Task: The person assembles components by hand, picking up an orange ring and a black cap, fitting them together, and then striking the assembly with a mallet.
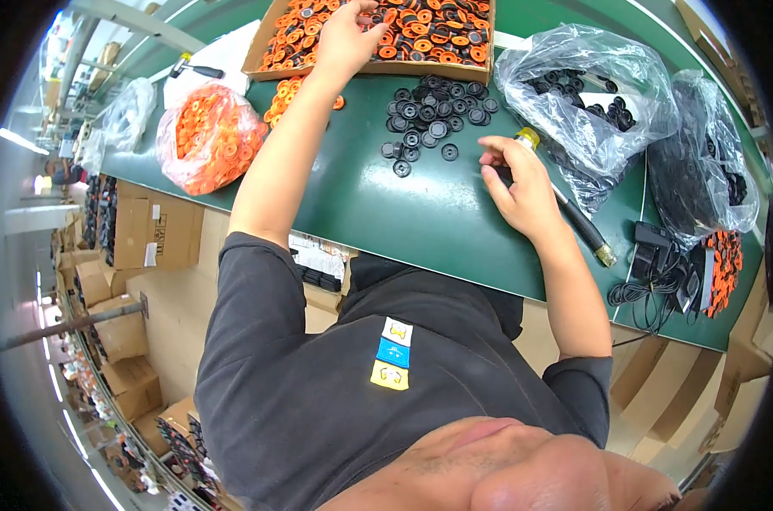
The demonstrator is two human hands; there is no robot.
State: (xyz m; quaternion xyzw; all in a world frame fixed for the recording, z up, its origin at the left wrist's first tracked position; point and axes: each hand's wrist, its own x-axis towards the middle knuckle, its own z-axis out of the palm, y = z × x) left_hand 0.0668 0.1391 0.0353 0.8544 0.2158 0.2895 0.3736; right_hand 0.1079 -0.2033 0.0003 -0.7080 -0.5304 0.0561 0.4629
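Many orange-and-black discs (pixel 442 38) fill a cardboard box (pixel 378 69), the left hand (pixel 344 38) over them, fingers parted. Below the box, toward its right, the right hand (pixel 524 189) curls its fingers, grip unclear. Discs look light, stiff, smooth: best pinched by the rim.

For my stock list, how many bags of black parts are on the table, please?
2: a bag right of the loose black pile, another bag farther right. Others may be hidden.
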